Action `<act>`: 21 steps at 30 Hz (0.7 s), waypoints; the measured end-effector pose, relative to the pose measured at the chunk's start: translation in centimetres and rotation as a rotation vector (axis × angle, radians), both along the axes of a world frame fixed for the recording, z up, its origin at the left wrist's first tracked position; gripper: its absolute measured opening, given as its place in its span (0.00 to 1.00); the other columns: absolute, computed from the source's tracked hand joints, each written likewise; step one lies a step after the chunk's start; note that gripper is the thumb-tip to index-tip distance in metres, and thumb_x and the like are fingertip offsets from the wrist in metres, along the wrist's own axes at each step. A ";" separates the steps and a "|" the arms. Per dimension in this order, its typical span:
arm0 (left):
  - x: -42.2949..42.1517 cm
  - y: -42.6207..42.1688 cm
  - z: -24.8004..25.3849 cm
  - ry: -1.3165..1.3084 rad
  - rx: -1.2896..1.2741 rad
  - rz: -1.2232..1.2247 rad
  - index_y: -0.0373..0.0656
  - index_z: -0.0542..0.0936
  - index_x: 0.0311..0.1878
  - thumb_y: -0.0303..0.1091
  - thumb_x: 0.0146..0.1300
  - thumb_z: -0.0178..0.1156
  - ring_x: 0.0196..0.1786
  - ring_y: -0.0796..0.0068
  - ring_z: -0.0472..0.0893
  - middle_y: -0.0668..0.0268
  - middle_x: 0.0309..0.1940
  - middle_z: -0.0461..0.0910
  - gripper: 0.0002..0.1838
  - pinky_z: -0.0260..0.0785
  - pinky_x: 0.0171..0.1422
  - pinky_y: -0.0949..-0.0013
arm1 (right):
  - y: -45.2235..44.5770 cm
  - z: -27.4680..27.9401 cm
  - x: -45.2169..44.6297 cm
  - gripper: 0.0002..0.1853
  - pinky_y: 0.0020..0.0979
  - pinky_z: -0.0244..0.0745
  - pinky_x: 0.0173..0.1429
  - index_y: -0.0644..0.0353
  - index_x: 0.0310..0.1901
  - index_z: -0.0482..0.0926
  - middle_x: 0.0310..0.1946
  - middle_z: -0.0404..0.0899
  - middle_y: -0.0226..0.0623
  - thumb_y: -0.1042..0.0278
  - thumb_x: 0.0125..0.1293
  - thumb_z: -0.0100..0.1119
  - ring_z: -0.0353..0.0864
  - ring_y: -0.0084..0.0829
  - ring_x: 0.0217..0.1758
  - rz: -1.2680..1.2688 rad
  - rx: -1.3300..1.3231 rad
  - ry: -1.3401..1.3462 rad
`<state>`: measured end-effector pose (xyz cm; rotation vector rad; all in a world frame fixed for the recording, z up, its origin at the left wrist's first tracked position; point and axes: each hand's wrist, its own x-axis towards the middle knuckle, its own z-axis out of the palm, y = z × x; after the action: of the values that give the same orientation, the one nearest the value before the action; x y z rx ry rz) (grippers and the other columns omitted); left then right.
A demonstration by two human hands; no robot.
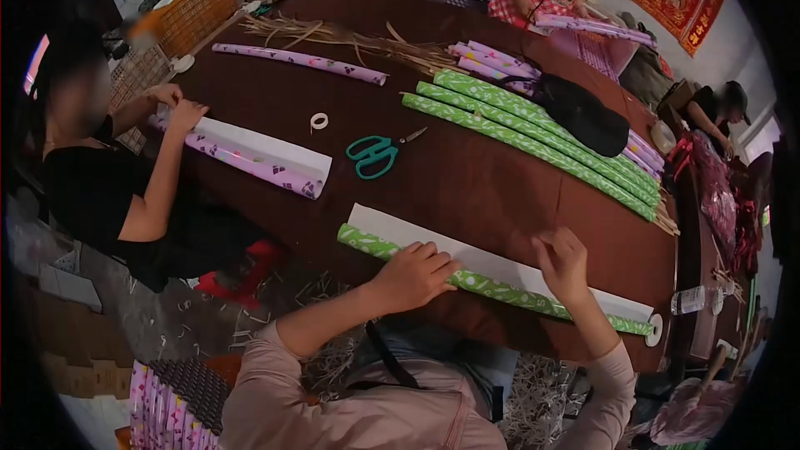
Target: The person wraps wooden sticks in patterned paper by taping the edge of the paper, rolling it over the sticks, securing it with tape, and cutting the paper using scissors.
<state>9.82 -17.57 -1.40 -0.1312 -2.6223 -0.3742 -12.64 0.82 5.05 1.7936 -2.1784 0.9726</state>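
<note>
A roll of green patterned wrapping paper [525,293] lies along the near table edge, its white-backed flap [467,246] unrolled on the far side. My left hand [414,275] presses down on this roll with its fingers curled over it. Above the white flap, farther right, my right hand [562,262] is raised with its fingers pinched together; whatever they hold, if anything, is too small to make out. A white roll of tape [655,330] stands at the right end of the green roll. Teal-handled scissors [375,155] lie beyond the roll, blades partly apart.
Several finished green rolls [533,140] lie at the back right, with a black cap [583,115] on them. Another tape roll [318,122] sits mid-table. At left a person handles a purple roll [250,162]. Thin sticks [333,40] lie at the back; a bottle [698,299] is right.
</note>
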 end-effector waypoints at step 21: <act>-0.2 -0.2 -0.4 -0.097 0.048 -0.049 0.36 0.78 0.50 0.30 0.53 0.69 0.50 0.46 0.74 0.54 0.46 0.77 0.21 0.66 0.52 0.49 | -22.8 -9.9 5.0 0.15 0.37 0.71 0.57 0.62 0.44 0.81 0.49 0.75 0.40 0.71 0.52 0.66 0.74 0.41 0.52 -0.024 -0.060 0.039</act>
<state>9.62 -17.77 -1.77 -0.1659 -2.7076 -0.4713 -7.60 -21.97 -4.83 1.7415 -2.1198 0.9788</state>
